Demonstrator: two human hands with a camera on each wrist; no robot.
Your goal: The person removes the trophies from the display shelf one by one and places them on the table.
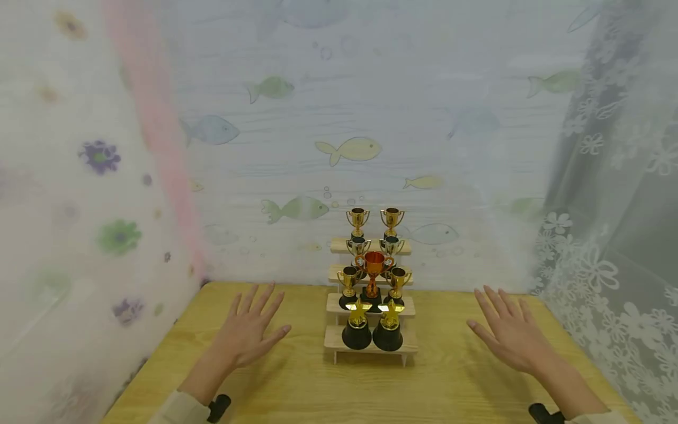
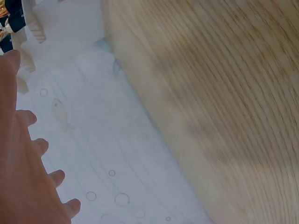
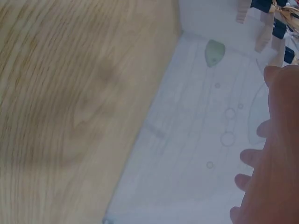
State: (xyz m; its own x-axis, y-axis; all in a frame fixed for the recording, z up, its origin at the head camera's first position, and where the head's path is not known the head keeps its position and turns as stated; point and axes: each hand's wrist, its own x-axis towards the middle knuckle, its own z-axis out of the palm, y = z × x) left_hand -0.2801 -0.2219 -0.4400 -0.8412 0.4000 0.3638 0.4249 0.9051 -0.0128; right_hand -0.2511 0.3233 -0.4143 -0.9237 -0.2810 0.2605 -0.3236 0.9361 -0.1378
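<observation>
A stepped wooden stand (image 1: 333, 340) carries several small trophies on its tiers. Two star trophies (image 1: 357, 334) with black bases occupy the lowest step. Above them, a larger orange-red cup (image 1: 373, 264) rises between gold cups (image 1: 349, 277). Silver-toned cups (image 1: 392, 245) and more gold cups (image 1: 392, 218) fill the upper steps, partly hidden by those in front. My left hand (image 1: 249, 330) is held left of the stand, palm down, fingers spread and straight. On the stand's right, my right hand (image 1: 511, 333) mirrors it with extended fingers. Neither hand holds anything.
The stand rests on a wood-grain table (image 1: 286, 394). Behind it hangs a fish-print curtain (image 1: 355, 106), with a flower-patterned sheet (image 1: 69, 235) at left and white lace (image 1: 598, 271) at right. Dark wrist devices (image 1: 218, 407) show near both sleeves.
</observation>
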